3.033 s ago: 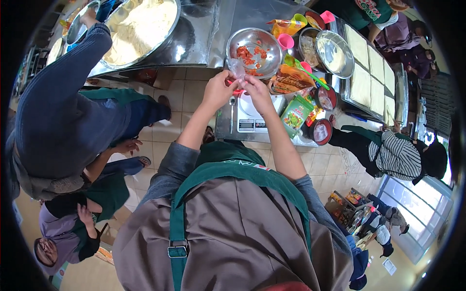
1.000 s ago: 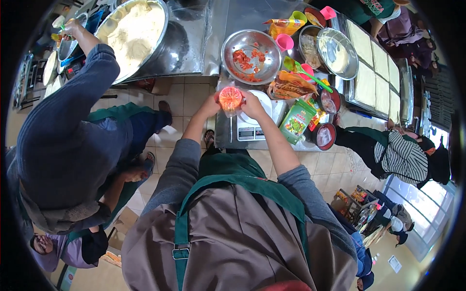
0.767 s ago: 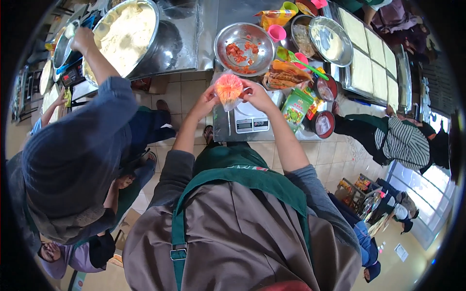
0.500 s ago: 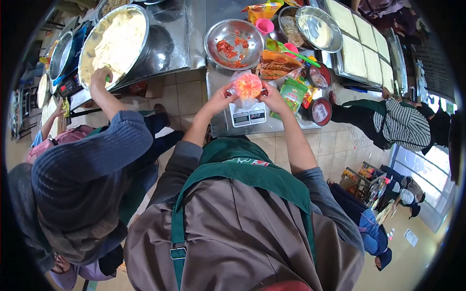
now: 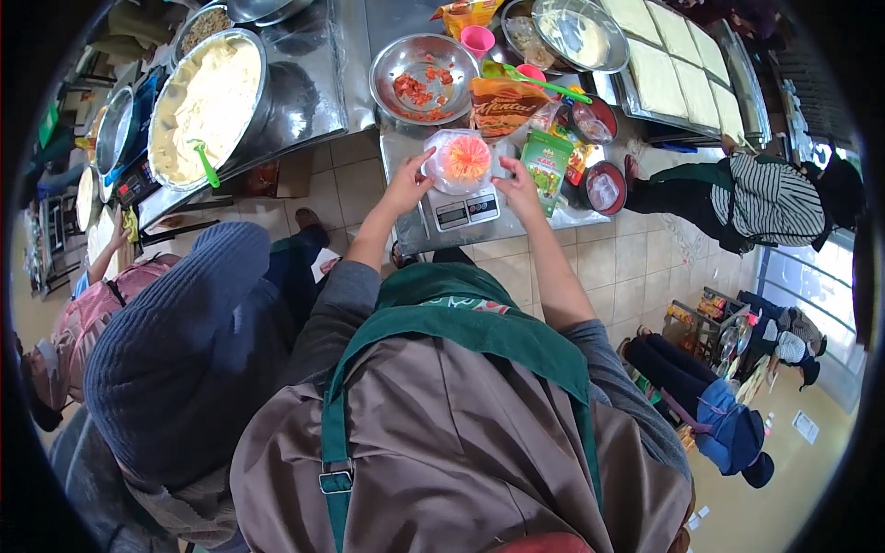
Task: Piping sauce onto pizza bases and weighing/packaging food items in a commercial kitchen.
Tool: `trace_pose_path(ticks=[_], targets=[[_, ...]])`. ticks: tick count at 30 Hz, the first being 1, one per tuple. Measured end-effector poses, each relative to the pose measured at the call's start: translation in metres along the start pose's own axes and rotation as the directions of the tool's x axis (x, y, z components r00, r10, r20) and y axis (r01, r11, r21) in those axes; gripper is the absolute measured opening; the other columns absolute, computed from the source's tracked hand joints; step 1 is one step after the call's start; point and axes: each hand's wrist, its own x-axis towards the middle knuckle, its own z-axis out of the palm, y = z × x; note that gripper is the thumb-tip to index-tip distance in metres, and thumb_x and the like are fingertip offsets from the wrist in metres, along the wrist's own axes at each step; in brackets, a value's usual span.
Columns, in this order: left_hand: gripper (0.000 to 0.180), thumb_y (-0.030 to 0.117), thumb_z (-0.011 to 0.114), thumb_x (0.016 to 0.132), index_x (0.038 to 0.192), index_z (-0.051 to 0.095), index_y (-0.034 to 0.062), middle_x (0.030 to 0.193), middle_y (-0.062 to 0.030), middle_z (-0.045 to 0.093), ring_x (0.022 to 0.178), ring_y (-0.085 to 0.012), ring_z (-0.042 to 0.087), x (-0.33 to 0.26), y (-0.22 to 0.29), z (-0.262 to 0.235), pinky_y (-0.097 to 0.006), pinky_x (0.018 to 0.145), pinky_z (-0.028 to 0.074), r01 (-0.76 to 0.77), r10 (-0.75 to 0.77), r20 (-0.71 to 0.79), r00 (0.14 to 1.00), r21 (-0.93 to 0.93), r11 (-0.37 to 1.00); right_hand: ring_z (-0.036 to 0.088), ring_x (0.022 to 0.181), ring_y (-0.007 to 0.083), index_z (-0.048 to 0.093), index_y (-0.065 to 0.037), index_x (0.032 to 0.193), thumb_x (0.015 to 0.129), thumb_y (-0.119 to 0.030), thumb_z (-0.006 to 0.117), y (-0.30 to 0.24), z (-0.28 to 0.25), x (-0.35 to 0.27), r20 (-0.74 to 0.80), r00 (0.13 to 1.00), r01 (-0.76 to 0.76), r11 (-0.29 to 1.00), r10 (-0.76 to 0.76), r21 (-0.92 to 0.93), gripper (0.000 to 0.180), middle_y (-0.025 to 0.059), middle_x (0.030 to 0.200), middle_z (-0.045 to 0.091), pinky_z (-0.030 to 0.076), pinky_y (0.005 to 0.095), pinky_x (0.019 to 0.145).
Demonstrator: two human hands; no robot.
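A clear plastic bag point(image 5: 464, 160) of orange-red shredded filling sits on a small white digital kitchen scale point(image 5: 466, 211). My left hand point(image 5: 408, 187) is at the bag's left edge, thumb and forefinger apart, the fingertips touching or almost touching the plastic. On the other side my right hand point(image 5: 519, 189) is open, its fingertips just off the bag. Behind the scale stands a steel bowl point(image 5: 380, 92) with red-orange bits inside. A green packet point(image 5: 545, 170) lies right of my right hand, and an orange-brown packet point(image 5: 505, 106) lies beyond it.
Two dark red bowls point(image 5: 619, 191) holding plastic bags stand at the table's right. Pink cups point(image 5: 477, 41) and a green spatula point(image 5: 553, 88) lie farther back. White slabs point(image 5: 664, 88) fill a tray at right. A co-worker point(image 5: 184, 350) is close on my left, beside a large batter bowl point(image 5: 256, 106).
My hands have loosened from the bag and moved slightly apart, leaving it on the scale. The co-worker's arm on the left has withdrawn, and a green-handled spatula rests in the batter bowl.
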Motion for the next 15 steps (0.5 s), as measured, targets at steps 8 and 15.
trace_pose_path(ticks=[8,15], targets=[[0.092,0.022,0.077,0.063,0.141,0.029,0.0144,0.132,-0.0164,0.039,0.114,-0.0322,0.046,0.013,0.018,0.020,-0.040,0.097,0.038,-0.056,0.140,-0.114,0.984,0.545,0.836,0.062,0.083,0.0183,0.044,-0.001,0.121,0.074,0.003,0.062,0.031,-0.003,-0.010,-0.216,0.976,-0.027,0.971,-0.026,-0.237,0.051,0.0115,0.117,0.050,0.049,0.0284,0.079],[0.083,0.040,0.077,0.056,0.127,0.045,0.0111,0.124,-0.0113,0.048,0.114,-0.0290,0.044,0.027,0.012,0.050,-0.047,0.094,0.028,-0.172,0.448,-0.296,0.843,0.642,0.747,0.048,0.110,0.0354,0.040,-0.002,0.125,0.065,-0.018,0.077,0.026,0.026,-0.036,-0.167,0.984,-0.093,0.623,-0.062,-0.776,0.072,0.0187,0.117,0.049,0.042,0.0425,0.093]])
